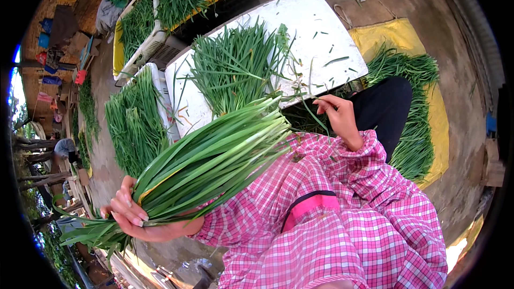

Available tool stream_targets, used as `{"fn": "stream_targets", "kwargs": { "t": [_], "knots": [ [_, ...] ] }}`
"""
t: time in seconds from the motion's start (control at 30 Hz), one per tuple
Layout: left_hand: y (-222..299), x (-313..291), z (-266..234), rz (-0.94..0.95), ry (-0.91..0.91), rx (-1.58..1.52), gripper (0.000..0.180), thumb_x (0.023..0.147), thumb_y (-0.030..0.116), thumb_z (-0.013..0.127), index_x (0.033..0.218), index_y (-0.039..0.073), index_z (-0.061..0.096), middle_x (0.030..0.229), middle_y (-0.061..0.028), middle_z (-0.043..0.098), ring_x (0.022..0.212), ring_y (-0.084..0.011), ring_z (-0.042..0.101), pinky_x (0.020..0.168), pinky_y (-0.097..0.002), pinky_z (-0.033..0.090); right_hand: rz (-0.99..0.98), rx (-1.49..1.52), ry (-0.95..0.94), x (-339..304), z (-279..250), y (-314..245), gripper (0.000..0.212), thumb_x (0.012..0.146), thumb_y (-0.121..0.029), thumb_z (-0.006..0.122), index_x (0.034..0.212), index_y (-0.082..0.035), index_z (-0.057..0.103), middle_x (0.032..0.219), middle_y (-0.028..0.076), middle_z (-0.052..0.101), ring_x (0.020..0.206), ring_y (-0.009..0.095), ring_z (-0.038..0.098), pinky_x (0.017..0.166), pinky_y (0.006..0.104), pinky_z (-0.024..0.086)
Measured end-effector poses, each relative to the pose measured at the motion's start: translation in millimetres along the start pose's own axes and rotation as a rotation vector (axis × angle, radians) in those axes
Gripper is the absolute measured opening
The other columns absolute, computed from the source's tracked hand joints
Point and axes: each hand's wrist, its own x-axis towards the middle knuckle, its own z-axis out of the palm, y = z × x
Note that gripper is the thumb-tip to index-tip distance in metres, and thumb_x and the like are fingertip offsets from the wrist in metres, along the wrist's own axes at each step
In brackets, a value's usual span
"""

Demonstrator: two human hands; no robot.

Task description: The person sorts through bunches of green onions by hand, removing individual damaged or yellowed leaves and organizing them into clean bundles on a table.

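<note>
- One bundle of long green leaves: lay slantwise above the lap, gathered, pale ends roughly level; sorting seemed partly done.
- Left hand: grasped the bundle's leafy end.
- Right hand: fingers curled near the pale ends; whether it pinched anything could not be told.
- Loose heap, on white board: apparently remained to be sorted.
- Greens, on yellow sheet: whether finished, unclear.

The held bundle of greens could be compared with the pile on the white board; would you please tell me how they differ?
The held bundle is gripped by the left fingers, while the pile lies on the white board. The held bundle's leaves are gathered roughly parallel; the pile's fan out loosely. The held bundle's pale ends point toward the picture's upper right, whereas the pile's lower ends are partly hidden behind it. Both have long, narrow green leaves.
</note>
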Motion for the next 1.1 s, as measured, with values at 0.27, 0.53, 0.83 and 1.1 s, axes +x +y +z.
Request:
{"fn": "stream_targets", "kwargs": {
  "t": [0.27, 0.53, 0.83, 1.1],
  "knots": [
    [-2, -4, -9, 0.237, -0.210, -0.106, 0.067, 0.074, 0.045, 0.053, 0.112, -0.005, 0.032, 0.075, -0.0054, 0.036, 0.072, -0.0181, 0.038, 0.080, -0.0417, 0.033, -0.488, -0.038, -0.022, -35, 29, -80, 0.023, 0.065, -0.005, 0.063, 0.087, -0.003, 0.057, 0.083, 0.011, 0.053, 0.074, 0.024, 0.052, 0.063, 0.0297, 0.042],
    [-3, 1, -9, -0.174, 0.185, -0.250, 0.073, 0.066, 0.049, 0.052, 0.110, -0.006, 0.032, 0.080, -0.0118, 0.041, 0.077, -0.0201, 0.043, 0.080, -0.0366, 0.034, -0.440, -0.050, -0.095, -40, 46, -81, 0.014, 0.069, -0.011, 0.061, 0.078, -0.002, 0.054, 0.070, 0.008, 0.052, 0.069, 0.023, 0.050, 0.058, 0.0322, 0.040],
    [-21, -4, -20, -0.204, 0.114, -0.215, 0.096, 0.056, 0.061, 0.061, 0.115, -0.009, 0.031, 0.081, -0.0117, 0.042, 0.076, -0.0220, 0.045, 0.082, -0.0392, 0.034, -0.150, 0.157, -0.363, -40, 40, -76, 0.017, 0.074, -0.017, 0.058, 0.075, 0.000, 0.057, 0.071, 0.009, 0.052, 0.070, 0.020, 0.051, 0.062, 0.0290, 0.040],
    [30, 4, 22, -0.392, 0.041, -1.183, 0.019, 0.078, 0.004, 0.039, 0.096, 0.006, 0.036, 0.052, 0.0061, 0.031, 0.047, -0.0036, 0.030, 0.064, -0.0210, 0.029, 0.031, 0.330, -0.625, -37, 33, -75, 0.015, 0.079, -0.013, 0.054, 0.080, 0.001, 0.058, 0.077, 0.007, 0.053, 0.077, 0.015, 0.049, 0.070, 0.0268, 0.038]
  ]
}}
